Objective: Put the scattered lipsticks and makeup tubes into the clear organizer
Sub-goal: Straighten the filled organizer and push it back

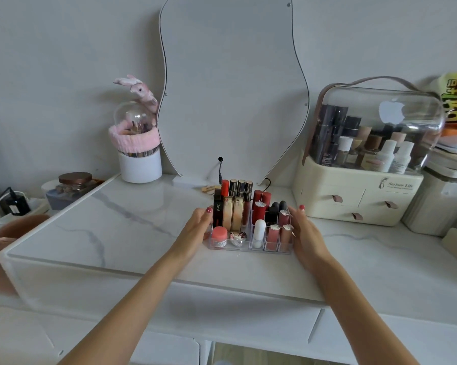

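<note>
**Both hands on a full organizer**

We have the clear organizer [249, 246] near the front middle of the marble tabletop [132, 219], ahead of the wavy mirror [232, 83]. Our left hand [195, 227] lies flat against its left wall, and our right hand [305, 233] lies against its right wall. Fingers are spread and extended on both sides, cupping the tray between them rather than pinching anything. We cannot tell how firmly they press.

No loose lipsticks or tubes show on the tabletop, so we judge the filling done and this a squaring or sliding of the tray.

The risk from here is tipping. The tall gold-capped tubes [240, 189] and the black lipstick box [217, 210] stand upright at the back, their long axes vertical, caps up. A sudden shove or uneven push from one palm could rock them out of their slots. The small pink jar [219, 236] in front sits low and looks stable.

The organizer's long axis runs left to right across us, its low front row facing us. It lies just left of the cream cosmetics case [353, 196], and a drift to the right could bump it.
</note>
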